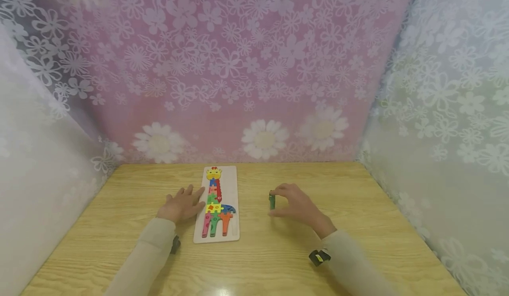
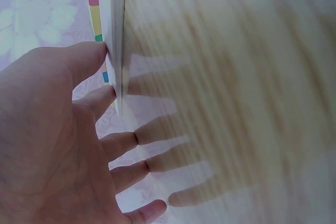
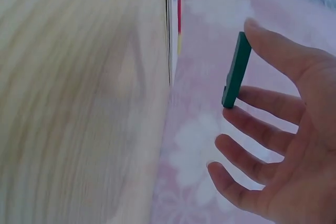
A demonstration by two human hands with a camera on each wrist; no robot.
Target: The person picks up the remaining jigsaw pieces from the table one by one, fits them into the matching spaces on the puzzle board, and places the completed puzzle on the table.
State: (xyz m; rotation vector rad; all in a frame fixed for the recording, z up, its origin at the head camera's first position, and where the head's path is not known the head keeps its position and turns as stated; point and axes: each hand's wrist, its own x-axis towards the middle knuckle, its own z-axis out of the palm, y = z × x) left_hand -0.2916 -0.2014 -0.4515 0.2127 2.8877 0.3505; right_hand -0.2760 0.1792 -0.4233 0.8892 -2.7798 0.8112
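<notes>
A giraffe puzzle board (image 1: 229, 185) lies on the table with many coloured pieces set in it; a bare pale slot shows at its lower right, beside the orange leg piece (image 1: 225, 223). My left hand (image 1: 182, 205) is spread flat at the board's left side, its thumb and index fingertip touching the edge, as the left wrist view also shows. To the right of the board, my right hand (image 1: 298, 204) pinches a green puzzle piece (image 3: 237, 72) between thumb and fingertips. That piece is held on end above the table, apart from the board.
The wooden table (image 1: 254, 265) reaches to a pink flowered cloth (image 1: 238, 75) at the back. Pale flowered cloths stand at the left (image 1: 36, 163) and right (image 1: 441, 123) sides. Dark bands sit at both wrists.
</notes>
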